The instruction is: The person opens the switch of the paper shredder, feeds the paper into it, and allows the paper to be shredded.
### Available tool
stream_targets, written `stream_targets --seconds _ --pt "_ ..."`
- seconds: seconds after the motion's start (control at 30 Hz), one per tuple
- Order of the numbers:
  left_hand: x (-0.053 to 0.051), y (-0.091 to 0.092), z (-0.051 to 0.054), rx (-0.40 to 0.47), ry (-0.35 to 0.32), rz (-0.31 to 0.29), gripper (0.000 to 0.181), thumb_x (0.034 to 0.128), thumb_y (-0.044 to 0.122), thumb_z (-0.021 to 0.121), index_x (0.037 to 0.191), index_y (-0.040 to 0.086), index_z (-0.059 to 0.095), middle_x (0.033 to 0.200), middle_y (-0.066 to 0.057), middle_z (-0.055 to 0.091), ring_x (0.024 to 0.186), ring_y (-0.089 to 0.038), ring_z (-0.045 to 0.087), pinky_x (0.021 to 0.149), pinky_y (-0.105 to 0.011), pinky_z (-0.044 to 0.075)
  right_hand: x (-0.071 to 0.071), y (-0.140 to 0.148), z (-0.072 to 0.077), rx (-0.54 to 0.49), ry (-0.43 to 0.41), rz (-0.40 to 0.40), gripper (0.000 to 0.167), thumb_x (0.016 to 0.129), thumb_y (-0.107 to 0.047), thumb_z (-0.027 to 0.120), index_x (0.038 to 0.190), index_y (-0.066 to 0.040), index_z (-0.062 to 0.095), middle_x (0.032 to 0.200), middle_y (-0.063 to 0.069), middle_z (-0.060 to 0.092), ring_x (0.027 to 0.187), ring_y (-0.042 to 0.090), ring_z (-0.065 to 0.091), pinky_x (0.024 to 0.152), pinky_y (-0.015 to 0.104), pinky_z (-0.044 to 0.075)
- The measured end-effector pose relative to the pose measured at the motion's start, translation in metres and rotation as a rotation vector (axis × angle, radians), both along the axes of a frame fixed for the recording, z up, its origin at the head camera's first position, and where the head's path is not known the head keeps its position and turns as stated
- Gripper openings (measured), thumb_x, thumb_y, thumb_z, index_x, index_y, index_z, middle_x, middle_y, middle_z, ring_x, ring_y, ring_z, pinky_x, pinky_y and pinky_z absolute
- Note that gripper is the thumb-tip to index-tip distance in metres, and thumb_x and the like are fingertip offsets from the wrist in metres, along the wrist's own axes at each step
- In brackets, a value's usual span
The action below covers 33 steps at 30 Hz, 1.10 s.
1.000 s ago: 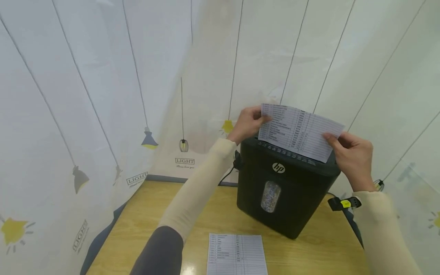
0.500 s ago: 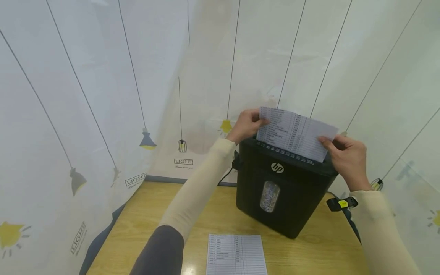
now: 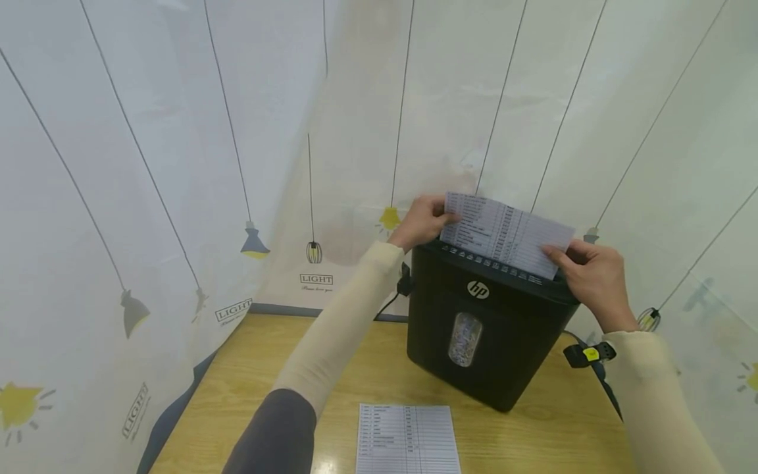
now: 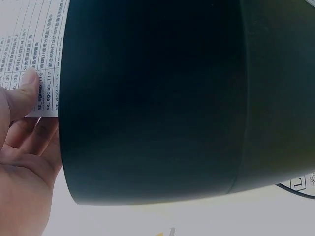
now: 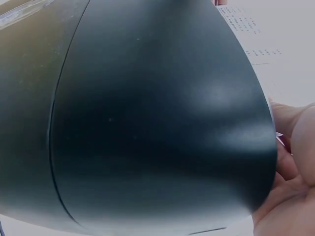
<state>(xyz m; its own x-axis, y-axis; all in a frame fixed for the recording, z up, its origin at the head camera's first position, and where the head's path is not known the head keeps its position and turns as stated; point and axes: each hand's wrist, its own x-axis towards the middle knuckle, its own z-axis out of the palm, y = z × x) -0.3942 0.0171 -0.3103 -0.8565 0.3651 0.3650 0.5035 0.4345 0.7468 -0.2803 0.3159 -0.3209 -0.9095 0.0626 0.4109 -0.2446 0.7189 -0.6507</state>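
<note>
A printed sheet of paper [image 3: 503,230] stands upright in the top of a black HP paper shredder [image 3: 497,336], its lower part hidden inside. At the sheet's left edge my left hand [image 3: 422,222] pinches it between thumb and fingers. My right hand [image 3: 598,276] pinches the right edge, close above the shredder's rim. In the left wrist view the thumb of the left hand [image 4: 27,147] lies on the printed side of the paper [image 4: 37,54]. The right wrist view shows the right hand [image 5: 293,162] beside the shredder's dark body [image 5: 162,118], which fills most of the picture.
Another printed sheet [image 3: 408,438] lies flat on the wooden table [image 3: 266,368] in front of the shredder. Shreds show through the shredder's small window [image 3: 466,339]. A black plug and cord [image 3: 405,280] hang at its left side. Patterned sheeting [image 3: 355,99] hangs behind the table.
The held sheet has sunk lower into the shredder, and both hands have moved down with it. The right hand has also shifted slightly left. The sheet on the table stays put.
</note>
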Motion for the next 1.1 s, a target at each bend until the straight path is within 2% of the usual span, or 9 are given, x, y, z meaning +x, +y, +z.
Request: stream_targets --seconds 0.1,0.27,0.47,0.57,0.67,0.8,0.87,0.97,1.1 --pt "0.000 -0.001 -0.001 -0.007 0.001 0.003 0.024 0.1017 0.018 0.065 0.124 0.012 0.071 0.118 -0.004 0.075 0.102 -0.012 0.071 0.087 -0.025 0.058 0.000 0.000 0.000 0.015 -0.004 0.008 0.055 0.098 -0.050 0.064 0.122 -0.002 0.074 0.114 0.023 0.075 0.074 -0.014 0.054 0.061 0.009 0.044" --pt "0.000 -0.002 -0.003 -0.040 -0.014 0.022 0.022 0.1010 0.020 0.066 0.121 0.013 0.072 0.116 -0.002 0.075 0.101 -0.011 0.070 0.088 -0.026 0.057 0.000 0.001 -0.002 0.059 -0.006 0.017 0.051 0.099 -0.049 0.064 0.117 -0.003 0.076 0.108 0.022 0.076 0.071 -0.005 0.053 0.058 0.015 0.043" --pt "0.001 -0.004 -0.005 -0.098 -0.032 0.038 0.021 0.0991 0.021 0.069 0.118 0.012 0.073 0.116 -0.003 0.075 0.102 -0.012 0.069 0.090 -0.027 0.057 0.000 0.002 -0.003 0.115 -0.008 0.057 0.047 0.099 -0.046 0.066 0.117 -0.004 0.076 0.106 0.021 0.077 0.070 -0.009 0.054 0.059 0.016 0.045" --pt "0.001 -0.005 -0.005 -0.096 -0.036 0.023 0.023 0.0990 0.025 0.070 0.119 0.013 0.072 0.115 -0.003 0.075 0.101 -0.013 0.069 0.089 -0.028 0.057 0.001 0.001 -0.001 0.142 0.004 0.064 0.043 0.099 -0.043 0.066 0.112 -0.003 0.076 0.099 0.021 0.076 0.070 0.001 0.054 0.059 0.019 0.044" --pt "0.001 -0.005 -0.005 -0.083 -0.032 0.010 0.027 0.0989 0.032 0.070 0.121 0.016 0.070 0.116 -0.002 0.074 0.102 -0.013 0.068 0.089 -0.029 0.057 0.002 0.000 0.002 0.166 0.009 0.063 0.046 0.101 -0.044 0.064 0.118 -0.002 0.072 0.097 0.020 0.073 0.078 0.017 0.056 0.063 0.025 0.044" --pt "0.004 -0.006 -0.004 -0.077 -0.028 0.007 0.036 0.0984 0.043 0.068 0.127 0.021 0.067 0.125 0.000 0.069 0.108 -0.014 0.065 0.094 -0.033 0.055 0.005 -0.002 0.006 0.154 -0.029 0.086 0.055 0.102 -0.048 0.060 0.137 -0.005 0.062 0.122 0.025 0.068 0.099 0.036 0.065 0.077 0.044 0.055" --pt "0.006 -0.006 -0.003 -0.072 -0.035 0.005 0.042 0.0982 0.048 0.066 0.132 0.023 0.065 0.130 0.000 0.067 0.114 -0.015 0.064 0.099 -0.036 0.054 0.006 -0.002 0.008 0.145 -0.053 0.103 0.059 0.102 -0.050 0.057 0.143 -0.008 0.058 0.134 0.026 0.063 0.110 0.041 0.065 0.086 0.056 0.055" --pt "0.008 -0.006 -0.002 -0.063 -0.049 -0.005 0.052 0.0986 0.055 0.062 0.140 0.023 0.060 0.137 -0.001 0.066 0.125 -0.017 0.061 0.107 -0.041 0.051 0.008 -0.004 0.011 0.155 -0.092 0.125 0.065 0.101 -0.055 0.056 0.149 -0.011 0.052 0.148 0.026 0.054 0.126 0.048 0.057 0.097 0.067 0.047" --pt "0.011 -0.007 0.000 -0.062 -0.067 -0.017 0.061 0.0994 0.059 0.058 0.150 0.025 0.050 0.147 -0.003 0.059 0.137 -0.023 0.055 0.113 -0.046 0.047 0.008 -0.006 0.015 0.190 -0.145 0.151 0.075 0.098 -0.060 0.058 0.156 -0.017 0.042 0.163 0.023 0.036 0.145 0.053 0.035 0.108 0.076 0.032"
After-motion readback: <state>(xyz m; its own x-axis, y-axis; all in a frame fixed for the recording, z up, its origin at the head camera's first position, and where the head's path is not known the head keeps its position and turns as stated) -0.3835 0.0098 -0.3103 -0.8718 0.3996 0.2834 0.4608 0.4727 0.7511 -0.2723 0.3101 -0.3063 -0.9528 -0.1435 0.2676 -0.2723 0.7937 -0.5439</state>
